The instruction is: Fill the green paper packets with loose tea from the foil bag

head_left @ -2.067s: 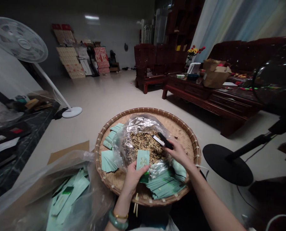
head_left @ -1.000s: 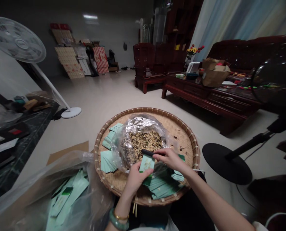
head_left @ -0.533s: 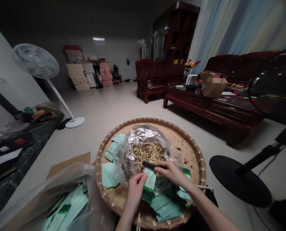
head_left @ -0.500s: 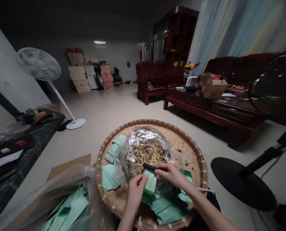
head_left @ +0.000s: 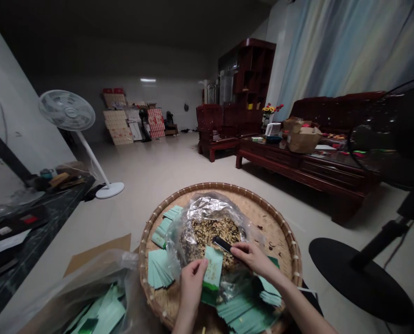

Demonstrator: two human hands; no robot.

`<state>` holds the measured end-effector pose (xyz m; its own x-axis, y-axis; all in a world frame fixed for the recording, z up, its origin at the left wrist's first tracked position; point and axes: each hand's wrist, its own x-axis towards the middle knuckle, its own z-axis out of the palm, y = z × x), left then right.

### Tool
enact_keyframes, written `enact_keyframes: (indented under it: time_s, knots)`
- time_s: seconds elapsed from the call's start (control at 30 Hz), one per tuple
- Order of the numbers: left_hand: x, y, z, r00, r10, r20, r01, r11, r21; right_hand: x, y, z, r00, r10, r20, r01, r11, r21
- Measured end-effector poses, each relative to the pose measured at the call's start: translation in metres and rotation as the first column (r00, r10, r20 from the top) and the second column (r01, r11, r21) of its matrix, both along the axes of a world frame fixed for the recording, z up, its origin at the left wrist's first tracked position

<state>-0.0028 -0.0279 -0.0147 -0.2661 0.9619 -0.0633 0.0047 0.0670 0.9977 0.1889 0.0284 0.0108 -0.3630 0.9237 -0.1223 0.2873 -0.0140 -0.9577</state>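
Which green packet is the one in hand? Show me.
The pale green packet held up in the left hand; the others lie piled in the woven basket or plastic bag.

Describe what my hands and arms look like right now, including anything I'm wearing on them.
Your left hand and right hand are both bare, with no gloves, and no ring shows on the fingers. Your left forearm and right forearm are bare too, with no sleeve in view before they run out of the bottom of the picture. No cables or markings show on them.
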Motion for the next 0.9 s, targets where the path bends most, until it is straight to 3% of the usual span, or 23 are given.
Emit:
enact_keyframes:
  time_s: [0.1, 0.27, 0.73, 0.83, 0.9]
  knots:
    - [0.001, 0.000, 0.000, 1.000, -0.008, 0.011, 0.009, 1.000, -0.007, 0.000, -0.002, 0.004, 0.999, 0.024, 0.033, -0.025, 0.999, 0.032]
    - [0.005, 0.000, 0.002, 0.999, -0.031, -0.024, 0.031, 0.999, -0.010, -0.008, -0.003, 0.011, 0.987, 0.053, 0.149, -0.082, 0.977, 0.196]
    - [-0.001, 0.005, -0.005, 0.999, -0.008, -0.032, 0.008, 1.000, 0.002, -0.008, 0.008, 0.003, 0.975, 0.085, 0.204, -0.125, 0.973, 0.193]
    - [-0.006, 0.007, -0.005, 0.999, 0.041, 0.021, -0.041, 0.999, -0.006, 0.001, 0.018, -0.002, 0.956, -0.039, 0.290, -0.039, 0.965, 0.258]
    - [-0.009, 0.008, -0.004, 0.996, 0.055, 0.075, -0.054, 0.998, -0.018, 0.011, 0.027, -0.009, 0.896, -0.208, 0.392, 0.039, 0.916, 0.398]
